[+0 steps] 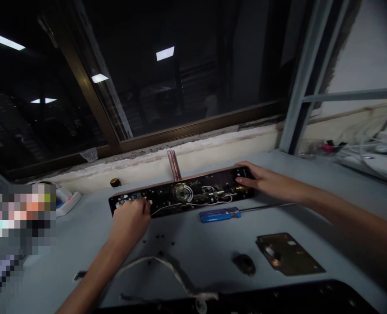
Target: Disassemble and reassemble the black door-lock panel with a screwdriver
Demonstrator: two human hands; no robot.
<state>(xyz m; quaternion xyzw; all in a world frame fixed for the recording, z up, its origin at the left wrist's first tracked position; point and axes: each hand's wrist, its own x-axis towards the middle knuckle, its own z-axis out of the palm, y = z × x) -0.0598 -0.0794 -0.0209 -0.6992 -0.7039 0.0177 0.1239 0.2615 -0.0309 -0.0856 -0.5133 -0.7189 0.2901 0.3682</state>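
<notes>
A long black door lock panel (161,196) with a copper-coloured edge lies on the table, its inner side facing me. It shows a round metal hub (182,192), white wires and a small circuit board (128,198) at its left end. My right hand (250,176) grips the panel's right end, thumb on the inner face and fingers over the top edge. At the circuit board, my left hand (133,216) is closed with its fingers bent down; whatever they pinch is hidden. A blue-handled screwdriver (218,215) lies just in front of the panel.
Nearer me lie a brown metal plate (290,255), a dark oval part (245,264), several small screws (161,237) and a braided cable (170,264). Another black housing (278,298) fills the front edge. A copper-coloured bar (174,165) and a dark knob (115,182) stand behind the panel.
</notes>
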